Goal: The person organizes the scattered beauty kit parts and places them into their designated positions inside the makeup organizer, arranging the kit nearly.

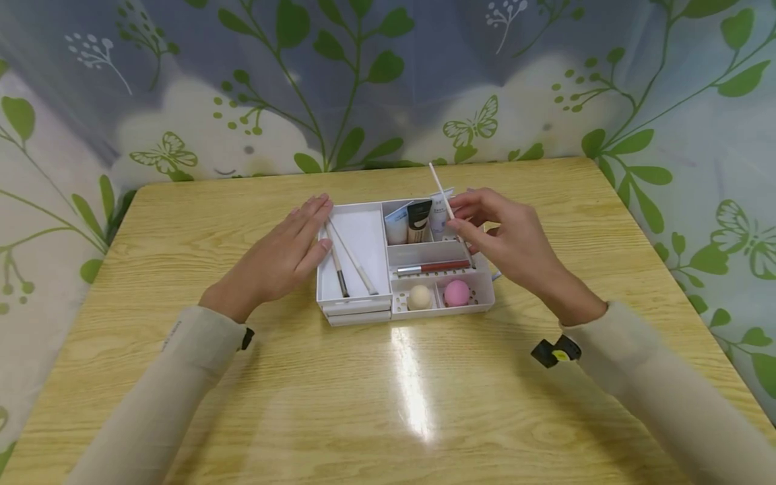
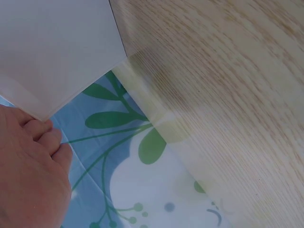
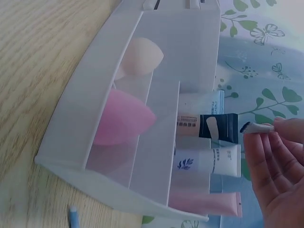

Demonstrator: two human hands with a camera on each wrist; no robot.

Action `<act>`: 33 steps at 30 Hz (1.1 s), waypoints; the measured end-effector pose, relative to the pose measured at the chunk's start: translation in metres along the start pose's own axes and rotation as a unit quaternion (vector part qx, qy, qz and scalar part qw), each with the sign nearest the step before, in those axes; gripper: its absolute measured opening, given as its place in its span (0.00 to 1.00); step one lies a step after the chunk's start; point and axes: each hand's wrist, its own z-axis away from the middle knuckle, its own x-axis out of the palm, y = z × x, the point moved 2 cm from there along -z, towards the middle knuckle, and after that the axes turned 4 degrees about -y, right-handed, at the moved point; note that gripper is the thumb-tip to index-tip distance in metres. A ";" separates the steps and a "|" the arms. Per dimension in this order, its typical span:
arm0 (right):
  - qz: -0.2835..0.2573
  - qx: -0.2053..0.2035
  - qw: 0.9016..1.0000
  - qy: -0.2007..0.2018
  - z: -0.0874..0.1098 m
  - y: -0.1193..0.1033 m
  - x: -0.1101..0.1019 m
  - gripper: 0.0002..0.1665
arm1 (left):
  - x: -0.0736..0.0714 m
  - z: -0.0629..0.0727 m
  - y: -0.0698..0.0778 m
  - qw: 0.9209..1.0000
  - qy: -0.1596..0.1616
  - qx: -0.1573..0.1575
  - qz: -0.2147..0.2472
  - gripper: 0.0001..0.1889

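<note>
Head view: the left hand [image 1: 283, 250] lies flat, fingers straight, against the white organizer [image 1: 358, 237]; the right hand [image 1: 508, 236] pinches a thin white stick [image 1: 440, 190] above the tubes [image 1: 418, 221].

Left wrist: relaxed fingers [image 2: 45, 135] touch the organizer's wall.

Right wrist: fingertips [image 3: 278, 130] pinch the stick's end beside 2 sponges [image 3: 124, 118].

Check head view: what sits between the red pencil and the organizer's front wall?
Two makeup sponges: a beige sponge and a pink sponge, side by side in the front compartments, between the red pencil and the organizer front wall. Head view shows it.
</note>
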 end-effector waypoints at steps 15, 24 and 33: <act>-0.026 -0.002 0.999 -0.031 -0.021 -0.017 0.025 0.17 | -0.003 0.001 0.001 1.000 0.000 0.000 0.006 0.38; -0.017 0.009 0.999 -0.030 -0.029 -0.025 0.039 0.18 | -0.001 0.001 0.000 1.000 0.006 0.000 -0.001 0.38; -0.063 0.046 0.996 -0.041 -0.038 -0.032 0.051 0.24 | -0.002 0.001 0.001 1.000 0.002 -0.002 -0.001 0.38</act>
